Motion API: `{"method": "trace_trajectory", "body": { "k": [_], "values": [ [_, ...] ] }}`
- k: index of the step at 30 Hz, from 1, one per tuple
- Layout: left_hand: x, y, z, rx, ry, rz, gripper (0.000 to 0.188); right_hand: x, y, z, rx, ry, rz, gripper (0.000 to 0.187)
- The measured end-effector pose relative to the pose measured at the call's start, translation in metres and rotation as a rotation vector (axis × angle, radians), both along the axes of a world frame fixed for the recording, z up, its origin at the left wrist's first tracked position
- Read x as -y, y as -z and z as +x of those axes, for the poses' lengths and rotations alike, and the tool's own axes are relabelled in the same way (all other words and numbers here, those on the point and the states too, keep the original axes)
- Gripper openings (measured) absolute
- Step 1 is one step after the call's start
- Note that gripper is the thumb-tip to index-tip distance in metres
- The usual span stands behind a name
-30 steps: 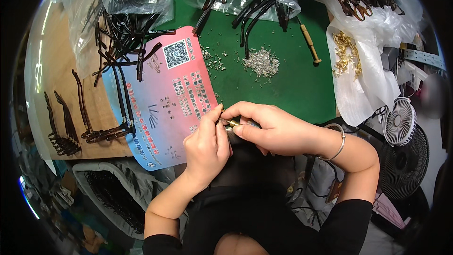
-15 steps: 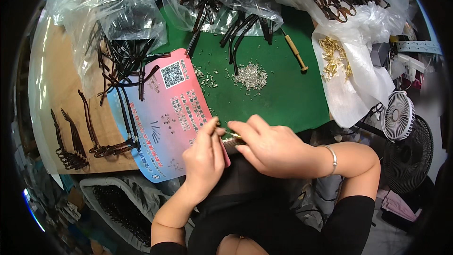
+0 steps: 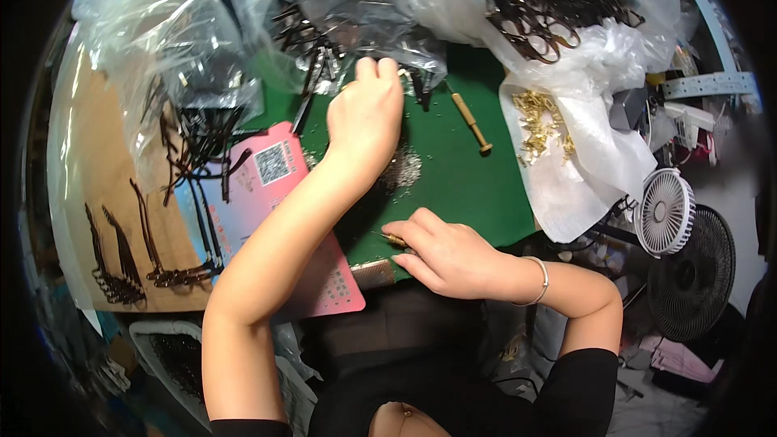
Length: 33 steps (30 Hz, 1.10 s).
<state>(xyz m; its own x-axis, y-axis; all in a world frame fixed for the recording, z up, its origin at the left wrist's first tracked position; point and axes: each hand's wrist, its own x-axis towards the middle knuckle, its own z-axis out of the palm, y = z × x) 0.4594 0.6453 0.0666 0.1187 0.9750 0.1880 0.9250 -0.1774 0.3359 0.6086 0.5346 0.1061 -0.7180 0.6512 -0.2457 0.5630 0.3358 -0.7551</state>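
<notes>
My left hand (image 3: 366, 117) reaches far out over the green mat (image 3: 461, 186), at the edge of a clear bag holding black glasses temples (image 3: 317, 61). Its fingertips are hidden, so what they touch does not show. My right hand (image 3: 449, 252) is closed around a small brass screwdriver (image 3: 394, 239) near the mat's front edge. Just left of that hand lies a small metal block (image 3: 372, 273). A heap of tiny silver screws (image 3: 407, 170) sits partly behind my left wrist. Further right, a second brass screwdriver (image 3: 469, 123) rests on the mat.
Dark glasses frames (image 3: 558, 0) fill a bag at the back right, above small gold parts (image 3: 544, 128) on white wrapping. A pink and blue printed sheet (image 3: 324, 283) lies under my left forearm. Assembled-looking dark pieces (image 3: 121, 283) line the left board. Fans (image 3: 665, 212) stand right.
My left hand has left the spot beside my right hand and moved far forward to the bag of temples. My right hand stays near the mat's front edge, screwdriver now visible. The view has shifted slightly.
</notes>
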Motion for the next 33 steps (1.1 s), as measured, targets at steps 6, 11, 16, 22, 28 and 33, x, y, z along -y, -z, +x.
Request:
{"method": "trace_trajectory", "body": {
  "k": [6,11,16,22,28,33],
  "values": [
    [0.010,-0.024,-0.016,-0.103,0.164,0.118,0.012,-0.003,-0.003,0.029,-0.062,0.101,-0.151,0.030],
    [0.087,-0.088,-0.062,0.373,0.170,-0.181,0.006,-0.023,-0.018,0.092,0.016,0.395,-0.011,0.018],
    [0.141,-0.092,-0.051,0.819,0.104,-0.571,0.006,-0.070,0.000,0.126,0.392,0.399,0.414,0.014],
    [0.167,-0.069,-0.051,1.066,-0.076,-0.662,0.013,-0.063,0.005,0.106,0.408,0.406,0.526,0.015],
    [0.177,-0.057,-0.049,1.201,-0.075,-0.710,0.021,-0.047,-0.036,0.090,0.305,0.544,0.328,0.013],
    [0.186,-0.050,-0.035,1.444,-0.020,-0.865,0.025,-0.016,-0.051,0.005,-0.266,0.273,-0.192,0.016]
  ]
}}
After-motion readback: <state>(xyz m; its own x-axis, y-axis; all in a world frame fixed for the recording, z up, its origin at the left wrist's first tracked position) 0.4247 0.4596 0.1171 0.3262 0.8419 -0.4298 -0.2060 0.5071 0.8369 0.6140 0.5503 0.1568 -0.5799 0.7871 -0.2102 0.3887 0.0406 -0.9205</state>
